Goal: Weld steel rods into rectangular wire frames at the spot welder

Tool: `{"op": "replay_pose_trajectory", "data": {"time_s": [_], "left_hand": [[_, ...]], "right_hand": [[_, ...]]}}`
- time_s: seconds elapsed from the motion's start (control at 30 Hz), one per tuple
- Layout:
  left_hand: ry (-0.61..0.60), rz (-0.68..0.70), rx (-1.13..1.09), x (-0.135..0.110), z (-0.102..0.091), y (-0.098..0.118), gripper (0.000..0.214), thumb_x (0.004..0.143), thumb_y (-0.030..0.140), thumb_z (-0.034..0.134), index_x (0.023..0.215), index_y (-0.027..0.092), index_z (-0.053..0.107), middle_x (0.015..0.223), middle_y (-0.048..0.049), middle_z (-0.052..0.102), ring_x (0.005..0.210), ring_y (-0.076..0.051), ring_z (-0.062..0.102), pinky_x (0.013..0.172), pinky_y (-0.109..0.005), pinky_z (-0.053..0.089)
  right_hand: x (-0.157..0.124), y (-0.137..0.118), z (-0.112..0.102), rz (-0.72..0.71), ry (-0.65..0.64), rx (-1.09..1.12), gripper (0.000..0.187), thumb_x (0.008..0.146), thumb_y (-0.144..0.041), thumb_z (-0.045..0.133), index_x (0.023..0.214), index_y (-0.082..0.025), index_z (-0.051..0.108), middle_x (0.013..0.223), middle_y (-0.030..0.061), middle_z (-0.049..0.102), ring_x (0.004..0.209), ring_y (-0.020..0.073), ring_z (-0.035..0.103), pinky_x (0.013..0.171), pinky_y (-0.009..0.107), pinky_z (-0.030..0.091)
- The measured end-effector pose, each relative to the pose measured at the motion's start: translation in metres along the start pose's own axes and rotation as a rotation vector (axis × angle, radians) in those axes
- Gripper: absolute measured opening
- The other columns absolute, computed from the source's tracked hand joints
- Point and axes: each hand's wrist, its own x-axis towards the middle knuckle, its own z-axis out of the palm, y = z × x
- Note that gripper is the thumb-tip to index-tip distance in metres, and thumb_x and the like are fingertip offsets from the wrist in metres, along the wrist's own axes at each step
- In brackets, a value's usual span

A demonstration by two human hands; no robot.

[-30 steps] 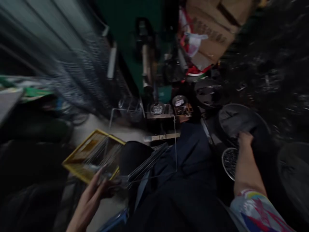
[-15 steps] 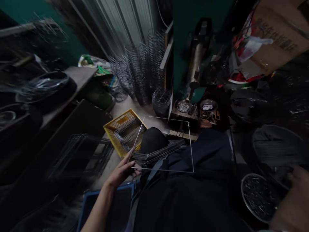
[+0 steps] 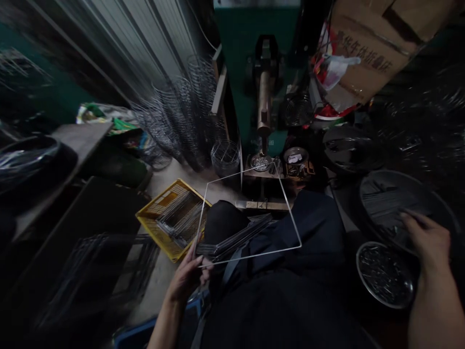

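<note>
A thin, four-sided wire frame (image 3: 288, 206) is held by one corner in my left hand (image 3: 189, 274), its fingers closed on the wire. The frame extends rightward over my lap, tilted. More wire frames (image 3: 240, 237) lie stacked across my left thigh, beneath the held one. On the right, my right hand (image 3: 430, 240) is over a wide dark basin (image 3: 394, 172) of thin metal rods, fingertips drawn together at the rods. What they pinch is too dark to make out. Just below sits a round bowl (image 3: 395, 307) of small shiny metal pieces.
A green machine (image 3: 240, 58) with a cylindrical arm (image 3: 264, 104) stands ahead, small dishes beneath it. A yellow crate (image 3: 154, 199) with wire frames is on the floor at left. Wire coil stacks (image 3: 170, 116) stand behind; a cardboard box (image 3: 366, 53) is upper right.
My view has turned right. My right hand, blurred at the edge before, now shows clearly at the rod basin. The wire frame in my left hand has tilted, its right side nearer the machine.
</note>
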Motion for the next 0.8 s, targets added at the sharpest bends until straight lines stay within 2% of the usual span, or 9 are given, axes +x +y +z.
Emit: {"op": "replay_pose_trajectory", "data": {"time_s": [0.07, 0.1, 0.2, 0.3, 0.4, 0.57, 0.67, 0.8], "left_hand": [[-0.046, -0.002, -0.003, 0.005, 0.012, -0.002, 0.098, 0.086, 0.023, 0.062, 0.153, 0.026, -0.009, 0.072, -0.0074, 0.071, 0.048, -0.017, 0.062, 0.039, -0.02, 0.047], [-0.07, -0.002, -0.002, 0.008, 0.019, -0.002, 0.098, 0.087, 0.023, 0.062, 0.153, 0.026, -0.01, 0.072, -0.0083, 0.072, 0.05, -0.018, 0.063, 0.04, -0.021, 0.048], [-0.12, -0.003, 0.013, 0.016, 0.039, 0.003, 0.098, 0.087, 0.023, 0.061, 0.153, 0.026, -0.012, 0.074, -0.0098, 0.072, 0.054, -0.019, 0.066, 0.043, -0.022, 0.05], [-0.15, -0.012, 0.029, 0.02, 0.051, 0.008, 0.099, 0.088, 0.023, 0.061, 0.152, 0.027, -0.014, 0.077, -0.0109, 0.073, 0.057, -0.02, 0.067, 0.045, -0.023, 0.05], [-0.16, -0.017, 0.036, 0.022, 0.058, 0.009, 0.098, 0.089, 0.024, 0.06, 0.152, 0.029, -0.014, 0.079, -0.0109, 0.073, 0.058, -0.021, 0.068, 0.046, -0.023, 0.05], [-0.16, -0.019, 0.007, 0.024, 0.067, 0.005, 0.097, 0.088, 0.025, 0.062, 0.153, 0.031, -0.01, 0.078, -0.0098, 0.073, 0.057, -0.02, 0.068, 0.045, -0.022, 0.049], [-0.17, -0.014, -0.019, 0.025, 0.069, 0.003, 0.096, 0.088, 0.026, 0.062, 0.153, 0.031, -0.009, 0.077, -0.0099, 0.073, 0.056, -0.02, 0.067, 0.044, -0.022, 0.049], [-0.193, -0.023, -0.024, 0.027, 0.068, 0.003, 0.098, 0.088, 0.026, 0.062, 0.152, 0.029, -0.012, 0.077, -0.01, 0.073, 0.055, -0.02, 0.068, 0.044, -0.022, 0.049]], "right_hand": [[-0.006, -0.023, -0.016, 0.034, -0.083, -0.023, 0.052, 0.078, -0.051, 0.064, 0.116, -0.016, 0.073, 0.093, 0.018, 0.075, 0.085, 0.0307, 0.071, 0.069, 0.039, 0.052], [-0.012, -0.04, -0.022, 0.004, -0.154, -0.027, 0.053, 0.078, -0.052, 0.065, 0.118, -0.018, 0.072, 0.1, 0.0167, 0.074, 0.093, 0.0308, 0.07, 0.078, 0.039, 0.052], [-0.04, -0.095, -0.033, -0.277, -0.366, 0.048, 0.063, 0.077, -0.052, 0.068, 0.131, -0.022, 0.062, 0.124, 0.0114, 0.067, 0.117, 0.0294, 0.061, 0.102, 0.038, 0.044], [-0.077, -0.143, -0.029, -0.58, -0.538, 0.164, 0.067, 0.078, -0.051, 0.069, 0.138, -0.026, 0.054, 0.135, 0.0064, 0.059, 0.123, 0.0274, 0.056, 0.107, 0.039, 0.042], [-0.113, -0.175, -0.015, -0.805, -0.671, 0.247, 0.062, 0.084, -0.045, 0.066, 0.141, -0.027, 0.05, 0.141, 0.0044, 0.054, 0.127, 0.0249, 0.053, 0.109, 0.04, 0.042], [-0.153, -0.205, 0.016, -1.012, -0.838, 0.246, 0.064, 0.085, -0.041, 0.066, 0.144, -0.028, 0.045, 0.142, 0.0058, 0.052, 0.133, 0.026, 0.047, 0.112, 0.046, 0.037], [-0.162, -0.211, 0.027, -1.037, -0.902, 0.21, 0.066, 0.084, -0.044, 0.066, 0.145, -0.028, 0.044, 0.143, 0.0076, 0.051, 0.134, 0.0269, 0.045, 0.112, 0.051, 0.034], [-0.165, -0.211, 0.032, -1.034, -0.917, 0.194, 0.066, 0.084, -0.045, 0.066, 0.144, -0.028, 0.044, 0.142, 0.0089, 0.052, 0.134, 0.0266, 0.045, 0.112, 0.052, 0.033]]}}
